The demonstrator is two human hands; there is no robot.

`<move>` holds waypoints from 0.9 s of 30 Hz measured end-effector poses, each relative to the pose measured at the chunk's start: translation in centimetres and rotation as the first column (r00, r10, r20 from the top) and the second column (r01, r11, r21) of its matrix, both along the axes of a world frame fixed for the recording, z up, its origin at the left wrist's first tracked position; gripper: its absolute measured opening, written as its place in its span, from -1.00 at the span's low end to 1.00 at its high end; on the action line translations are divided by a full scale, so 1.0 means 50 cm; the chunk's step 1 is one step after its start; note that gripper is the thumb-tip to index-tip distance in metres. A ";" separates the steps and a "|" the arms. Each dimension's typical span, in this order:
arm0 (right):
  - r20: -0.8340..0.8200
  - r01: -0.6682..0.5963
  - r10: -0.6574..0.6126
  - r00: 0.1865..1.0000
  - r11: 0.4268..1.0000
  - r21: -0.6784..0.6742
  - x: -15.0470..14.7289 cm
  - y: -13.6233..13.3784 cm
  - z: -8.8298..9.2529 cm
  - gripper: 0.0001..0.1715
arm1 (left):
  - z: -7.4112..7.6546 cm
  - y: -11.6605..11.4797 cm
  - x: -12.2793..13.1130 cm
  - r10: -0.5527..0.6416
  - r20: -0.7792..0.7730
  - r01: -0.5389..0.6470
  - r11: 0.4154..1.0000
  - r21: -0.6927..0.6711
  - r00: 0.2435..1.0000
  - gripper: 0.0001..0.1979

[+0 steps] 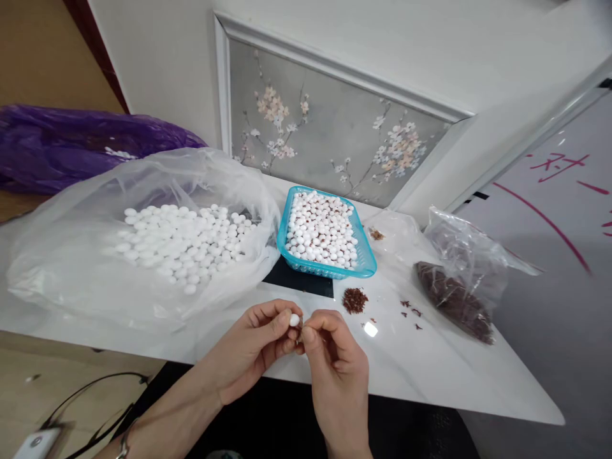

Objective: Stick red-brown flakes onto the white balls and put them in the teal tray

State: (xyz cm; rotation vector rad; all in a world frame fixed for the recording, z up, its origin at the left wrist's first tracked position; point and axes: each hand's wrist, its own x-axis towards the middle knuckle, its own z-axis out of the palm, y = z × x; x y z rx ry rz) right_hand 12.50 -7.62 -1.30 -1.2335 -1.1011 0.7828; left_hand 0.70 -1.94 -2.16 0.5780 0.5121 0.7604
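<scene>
My left hand (268, 335) is closed, pinching a small smooth white ball (294, 320) between thumb and fingers. My right hand (337, 363) meets it fingertip to fingertip, thumb and forefinger closed on what looks like a tiny brown piece (301, 324) against the ball's right side; the fingers hide most of it. Just beyond my hands lies a small heap of reddish-brown bits (355, 300) on the white table. Behind that stands a blue plastic basket (367, 260) full of white balls, with brown specks among them.
On the left, a large clear plastic bag (71, 268) holds many white balls, with a purple bag (57, 143) behind. At right are scattered brown bits (417, 312) and a clear bag of dark brown material (454, 303). A framed flower picture (325, 121) stands behind the table (502, 389).
</scene>
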 end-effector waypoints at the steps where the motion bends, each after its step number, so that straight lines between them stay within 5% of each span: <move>1: 0.010 0.002 -0.002 1.000 1.000 0.008 -0.001 0.000 -0.001 -0.84 | -0.001 0.000 0.000 0.004 -0.010 -0.004 1.000 0.003 1.000 -0.86; 15: 0.114 0.020 -0.020 0.993 1.000 0.009 0.001 -0.005 -0.014 -0.84 | -0.007 -0.006 -0.002 0.064 -0.063 -0.062 0.998 0.023 0.996 -0.92; 27: -0.114 -0.042 0.027 0.993 0.991 -0.129 0.010 0.002 -0.004 -0.90 | -0.003 -0.007 0.001 0.065 -0.107 -0.054 0.993 0.102 0.992 -0.95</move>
